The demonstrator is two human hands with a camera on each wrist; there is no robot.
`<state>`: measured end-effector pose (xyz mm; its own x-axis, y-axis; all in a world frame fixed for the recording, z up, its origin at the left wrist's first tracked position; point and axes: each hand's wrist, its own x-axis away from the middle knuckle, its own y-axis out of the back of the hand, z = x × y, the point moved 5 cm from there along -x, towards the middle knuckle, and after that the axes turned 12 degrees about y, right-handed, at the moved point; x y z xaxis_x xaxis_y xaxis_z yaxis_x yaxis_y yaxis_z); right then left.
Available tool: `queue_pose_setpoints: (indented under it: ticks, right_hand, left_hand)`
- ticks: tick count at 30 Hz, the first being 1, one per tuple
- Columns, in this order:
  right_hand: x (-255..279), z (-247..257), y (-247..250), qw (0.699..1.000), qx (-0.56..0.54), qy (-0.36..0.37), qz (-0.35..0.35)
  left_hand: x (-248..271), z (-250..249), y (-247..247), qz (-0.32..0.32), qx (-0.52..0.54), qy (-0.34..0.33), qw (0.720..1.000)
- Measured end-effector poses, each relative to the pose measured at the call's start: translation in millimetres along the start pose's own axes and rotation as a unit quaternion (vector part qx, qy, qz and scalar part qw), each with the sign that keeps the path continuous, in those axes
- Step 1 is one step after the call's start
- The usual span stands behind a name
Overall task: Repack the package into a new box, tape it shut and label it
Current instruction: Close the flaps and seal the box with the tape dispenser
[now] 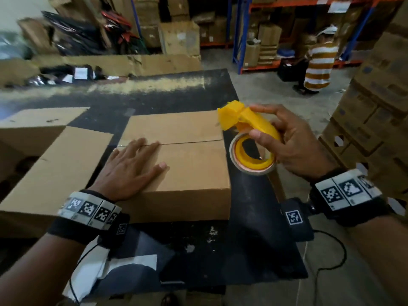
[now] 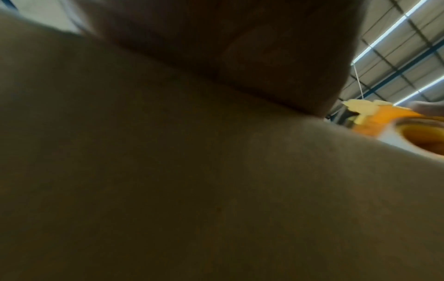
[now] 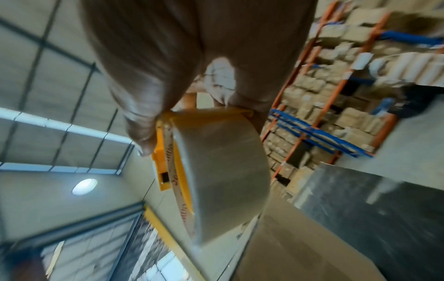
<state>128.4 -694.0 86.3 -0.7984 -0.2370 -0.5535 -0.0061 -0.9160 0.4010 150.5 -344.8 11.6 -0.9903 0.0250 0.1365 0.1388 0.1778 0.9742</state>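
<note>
A closed brown cardboard box [image 1: 189, 164] sits on the black table [image 1: 198, 250], its two top flaps meeting at a seam across the middle. My left hand [image 1: 130, 166] lies flat on the box top with straight fingers reaching the seam. My right hand [image 1: 287, 140] grips a yellow tape dispenser [image 1: 249, 129] carrying a clear tape roll [image 1: 251, 155], held in the air just off the box's right edge. In the left wrist view the box [image 2: 192, 180] fills the frame and the dispenser [image 2: 389, 121] shows at the right. The right wrist view shows the roll [image 3: 221, 171] under my fingers [image 3: 139, 117].
Another cardboard box [image 1: 50, 168] lies to the left of the closed one. White paper [image 1: 106, 270] lies at the table's near edge. Stacked cartons [image 1: 379, 102] stand at the right, shelving at the back, and a person in a striped shirt [image 1: 320, 65] stands in the aisle.
</note>
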Motion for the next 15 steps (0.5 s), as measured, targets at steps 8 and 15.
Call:
queue_pose_setpoints:
  ticks: [8,15]
  right_hand:
    - [-105,12,-79,0.975,0.066,0.079,0.195]
    - [-138,-10,-147,0.945,0.084,0.073,0.309]
  left_hand:
    - [-8,18,-1,0.017,0.006,-0.052,0.998]
    - [-9,34,24,0.108,0.106,-0.033,0.988]
